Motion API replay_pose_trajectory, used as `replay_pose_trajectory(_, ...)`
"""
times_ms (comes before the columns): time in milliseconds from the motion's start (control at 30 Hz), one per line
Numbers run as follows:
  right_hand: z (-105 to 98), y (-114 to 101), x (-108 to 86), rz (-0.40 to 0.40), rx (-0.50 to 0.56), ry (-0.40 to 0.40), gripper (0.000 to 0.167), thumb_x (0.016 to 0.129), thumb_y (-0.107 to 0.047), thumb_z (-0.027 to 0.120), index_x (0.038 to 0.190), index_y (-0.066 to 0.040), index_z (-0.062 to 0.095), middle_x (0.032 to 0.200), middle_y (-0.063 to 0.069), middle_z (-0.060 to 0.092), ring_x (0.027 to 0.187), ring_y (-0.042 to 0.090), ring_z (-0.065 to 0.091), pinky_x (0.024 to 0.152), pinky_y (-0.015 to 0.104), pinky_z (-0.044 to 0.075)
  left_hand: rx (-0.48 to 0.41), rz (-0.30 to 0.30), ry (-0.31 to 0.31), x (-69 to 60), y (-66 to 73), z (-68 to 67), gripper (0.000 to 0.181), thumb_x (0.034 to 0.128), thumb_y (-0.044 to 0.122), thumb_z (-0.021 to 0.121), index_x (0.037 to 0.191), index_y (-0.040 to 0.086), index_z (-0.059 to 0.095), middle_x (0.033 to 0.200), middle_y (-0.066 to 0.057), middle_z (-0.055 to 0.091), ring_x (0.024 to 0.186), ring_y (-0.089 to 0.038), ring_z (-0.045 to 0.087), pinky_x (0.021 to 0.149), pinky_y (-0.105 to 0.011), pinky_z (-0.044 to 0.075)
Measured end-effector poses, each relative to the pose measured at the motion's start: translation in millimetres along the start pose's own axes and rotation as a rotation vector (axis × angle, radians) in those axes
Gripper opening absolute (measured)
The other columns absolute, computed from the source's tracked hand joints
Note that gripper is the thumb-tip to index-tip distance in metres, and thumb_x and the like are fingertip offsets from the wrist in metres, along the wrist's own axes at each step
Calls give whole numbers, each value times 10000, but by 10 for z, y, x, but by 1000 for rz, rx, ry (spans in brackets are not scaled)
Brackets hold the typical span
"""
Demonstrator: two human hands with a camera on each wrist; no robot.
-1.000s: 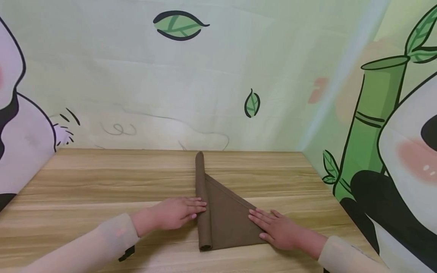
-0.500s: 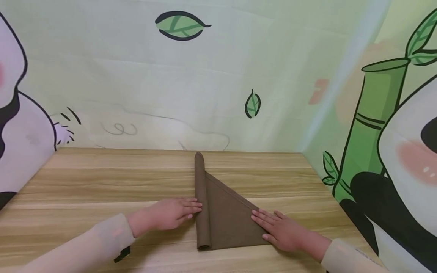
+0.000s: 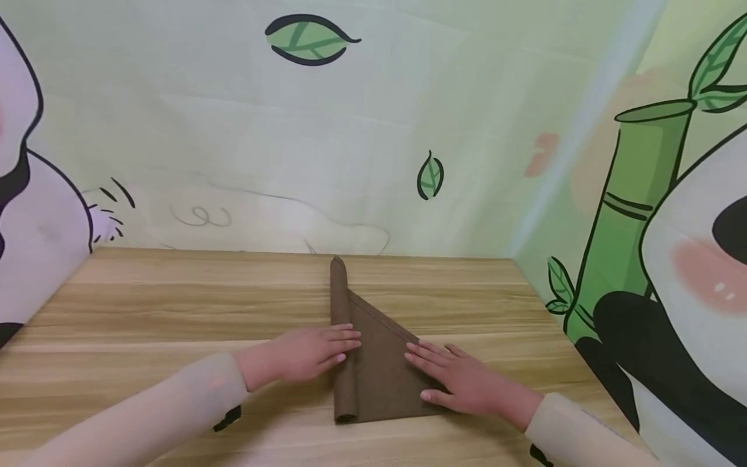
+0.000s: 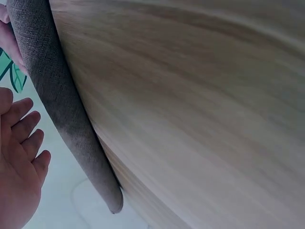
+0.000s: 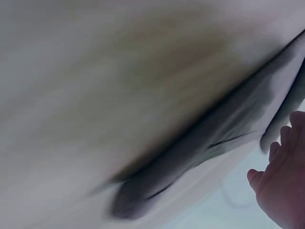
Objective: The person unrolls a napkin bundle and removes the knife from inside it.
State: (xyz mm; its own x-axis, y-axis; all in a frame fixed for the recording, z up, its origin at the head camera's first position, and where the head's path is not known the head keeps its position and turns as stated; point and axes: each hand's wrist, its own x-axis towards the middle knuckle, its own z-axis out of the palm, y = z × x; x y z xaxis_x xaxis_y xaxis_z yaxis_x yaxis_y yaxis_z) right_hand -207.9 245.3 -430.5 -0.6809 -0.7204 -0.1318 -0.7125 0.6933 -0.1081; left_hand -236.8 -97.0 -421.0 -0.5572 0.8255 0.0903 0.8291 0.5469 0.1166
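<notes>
A brown cloth (image 3: 382, 370) lies on the wooden table, its left side a long roll (image 3: 344, 389) and its right side a flat part with a slanted upper edge. Across the roll rest the extended fingers of my left hand (image 3: 309, 352). My right hand (image 3: 461, 379) lies over the slanted right edge, fingers extended and thumb apart. In the left wrist view the roll (image 4: 71, 114) runs diagonally beside my left hand (image 4: 19, 157). The right wrist view, blurred, has the cloth (image 5: 190, 148) next to my right hand (image 5: 283, 167).
Light wooden table boards (image 3: 175, 305) surround the cloth. Behind the table stands a pale green wall covering (image 3: 233, 130) printed with leaves, bamboo (image 3: 636, 194) and panda figures on both sides.
My left hand has shifted right, its fingers reaching over the roll. My right hand has moved left and slightly up onto the cloth, and the visible flat part looks narrower.
</notes>
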Motion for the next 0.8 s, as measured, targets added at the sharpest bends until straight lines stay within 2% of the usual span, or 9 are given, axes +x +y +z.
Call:
replay_pose_trajectory(133, -17, -107, 192, -39, 3, -48, 640, 1084, -472, 417, 1624, -146, 305, 1707, 62, 294, 1583, 304, 286, 1231, 626, 311, 48, 11, -16, 130, -2, 56, 407, 1092, 218, 451, 1449, 70, 578, 1510, -77, 589, 1450, -286, 515, 1177, -438, 462)
replay_pose_trajectory(267, 12, -183, 312, -71, 4, -88, 649, 1088, -473, 405, 1622, -120, 301, 1702, 84, 301, 1578, 311, 297, 1230, 619, 313, 61, 27, -39, 185, -11, 121, 397, 1085, 196, 461, 1434, 54, 588, 1493, -90, 603, 1444, -293, 522, 1186, -437, 453)
replay_pose_trajectory(467, 105, -195, 386, -59, 37, -169, 690, 1089, -509, 373, 1640, -116, 239, 1727, 83, 225, 1604, 301, 228, 1257, 604, 280, 48, 40, -49, 166, -12, 148, 387, 1094, 203, 443, 1412, 51, 602, 1470, -101, 620, 1431, -316, 530, 1176, -455, 457)
replay_pose_trajectory(600, 114, -204, 384, -58, 58, -163, 696, 1091, -512, 365, 1637, -99, 238, 1728, 98, 218, 1604, 316, 219, 1256, 620, 267, 63, 51, -42, 141, -7, 137, 364, 1089, 186, 449, 1367, 43, 636, 1432, -104, 649, 1410, -317, 551, 1164, -440, 471)
replay_pose_trajectory(800, 95, -237, 361, -47, 36, -162, 678, 1085, -471, 408, 1630, -96, 262, 1719, 92, 252, 1596, 310, 251, 1256, 598, 290, 47, 18, -63, 84, -35, 165, 353, 1083, 183, 462, 1354, 62, 653, 1435, -89, 648, 1423, -303, 541, 1173, -419, 467)
